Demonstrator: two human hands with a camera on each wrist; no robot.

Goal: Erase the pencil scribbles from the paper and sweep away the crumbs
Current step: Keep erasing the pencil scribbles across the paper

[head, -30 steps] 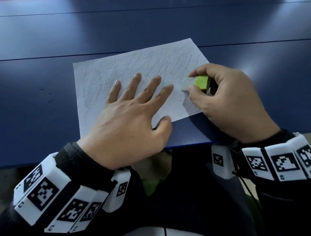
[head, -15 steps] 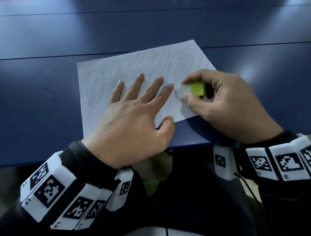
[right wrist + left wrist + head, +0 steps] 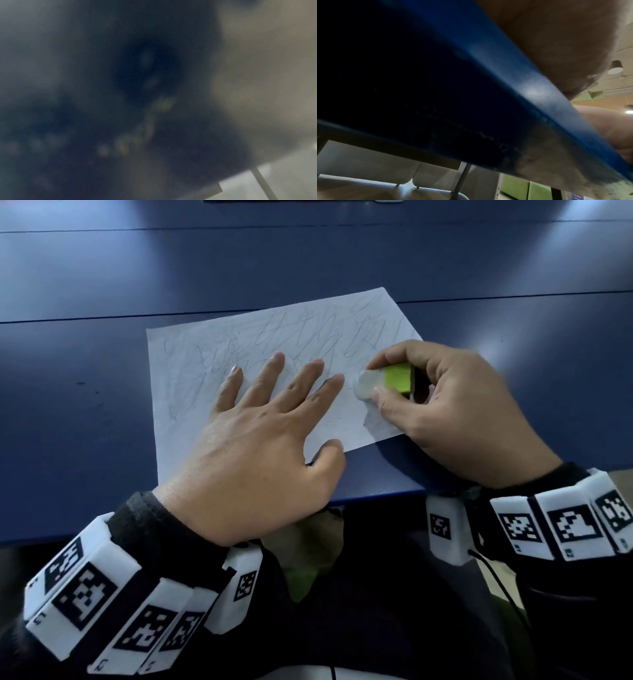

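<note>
Pencil scribbles [image 3: 274, 344] still cover most of the white paper sheet [image 3: 191, 405] on the blue table [image 3: 85, 422], so keep your flat left hand [image 3: 260, 446] pinning it while your right hand [image 3: 455, 409] pinches the green-sleeved white eraser [image 3: 383, 380] and rubs leftward.

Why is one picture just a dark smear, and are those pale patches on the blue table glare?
Right wrist view: blurred beyond reading. Left wrist view: soft, showing only the table edge from below. Head view: sharp; pale patches are light glare on the table, and the right hand shadows the paper.
</note>
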